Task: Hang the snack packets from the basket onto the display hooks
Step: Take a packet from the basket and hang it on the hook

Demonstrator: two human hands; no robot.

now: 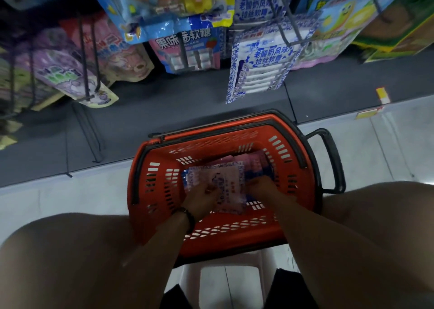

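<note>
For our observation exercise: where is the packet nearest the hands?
Head view, lower centre: the white packet lies in the orange basket atop pink packets, left hand and right hand holding it.

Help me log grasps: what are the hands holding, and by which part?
Both grip the white-and-blue packet in the basket: left hand its near-left edge, right hand its right edge.

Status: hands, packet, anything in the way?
Left hand and right hand both grip blue-and-white snack packet. Packet low inside orange basket. Carry handles folded down, nothing over it.
</note>
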